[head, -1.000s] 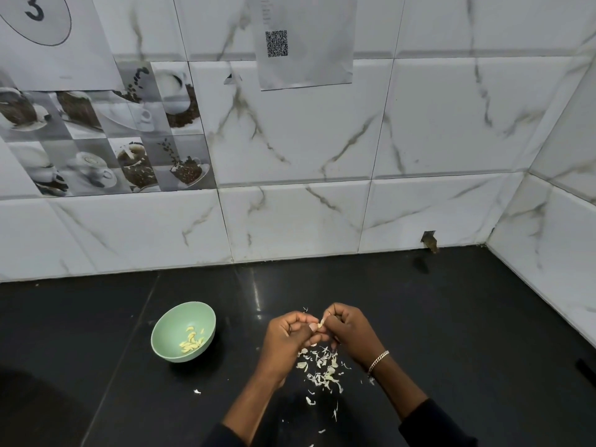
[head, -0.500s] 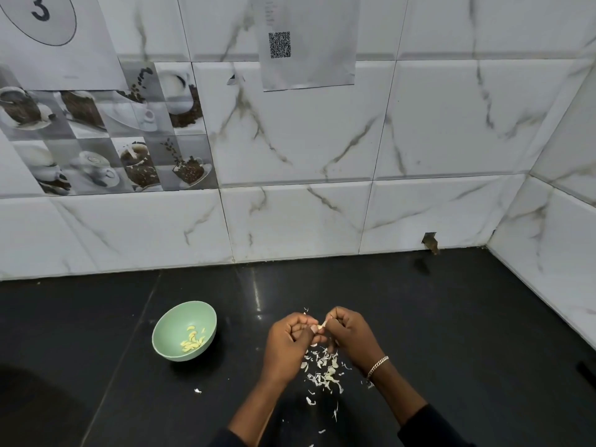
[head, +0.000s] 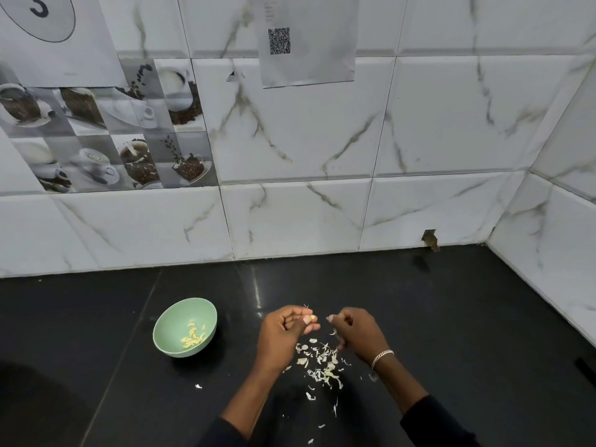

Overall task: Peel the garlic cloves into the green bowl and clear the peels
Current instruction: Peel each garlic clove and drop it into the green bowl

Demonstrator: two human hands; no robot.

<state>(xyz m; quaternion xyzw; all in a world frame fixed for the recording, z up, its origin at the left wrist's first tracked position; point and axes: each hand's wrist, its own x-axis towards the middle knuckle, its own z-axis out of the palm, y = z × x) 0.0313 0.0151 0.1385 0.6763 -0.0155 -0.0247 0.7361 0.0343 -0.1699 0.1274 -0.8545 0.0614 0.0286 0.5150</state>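
My left hand [head: 285, 333] pinches a small pale garlic clove [head: 310, 318] at its fingertips, above the black counter. A short gap to the right, my right hand [head: 356, 332] has its fingers curled, with a scrap of peel [head: 332, 332] at them. Below and between the hands a heap of white garlic peels [head: 321, 362] lies on the counter. The green bowl [head: 171, 321] stands to the left of my left hand with several peeled cloves [head: 193, 337] inside.
The black counter [head: 451, 333] runs back to a white marble-tiled wall and meets a side wall at the right. Stray peel bits lie at the front, one [head: 198, 386] below the bowl. A bracelet [head: 381, 355] is on my right wrist.
The hands were joined on the clove; now they have pulled apart. The clove stays in my left hand and my right hand has moved right with a bit of peel.
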